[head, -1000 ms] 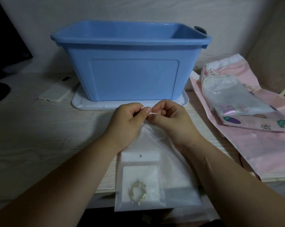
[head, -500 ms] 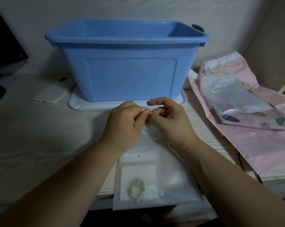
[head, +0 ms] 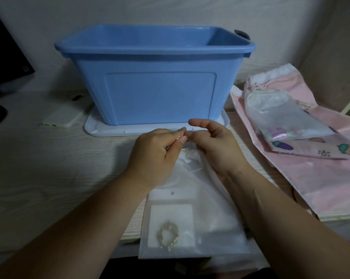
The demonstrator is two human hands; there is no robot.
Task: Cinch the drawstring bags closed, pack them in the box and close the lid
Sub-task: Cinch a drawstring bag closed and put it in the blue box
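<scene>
The sheer drawstring bag [head: 200, 208] lay flat at the near edge of the desk [head: 49, 168], mouth toward the far side, with a carded trinket [head: 168, 234] showing through the fabric (its kind was too small to tell). The left hand [head: 156, 156] pinched the drawstring [head: 179, 138] at the mouth between thumb and forefinger. The right hand [head: 214, 146], fingers curled and forefinger raised, met it there, but whether it gripped the cord could not be told. The mouth appeared only partly gathered. To cinch well, one hand should anchor the gathered fabric while the other draws the cord straight away, steadily. The blue box [head: 160, 93] stood open just beyond, on its white lid [head: 113, 130]. A pink bag [head: 321, 182] and a second sheer bag [head: 286, 119] lay at the right.
</scene>
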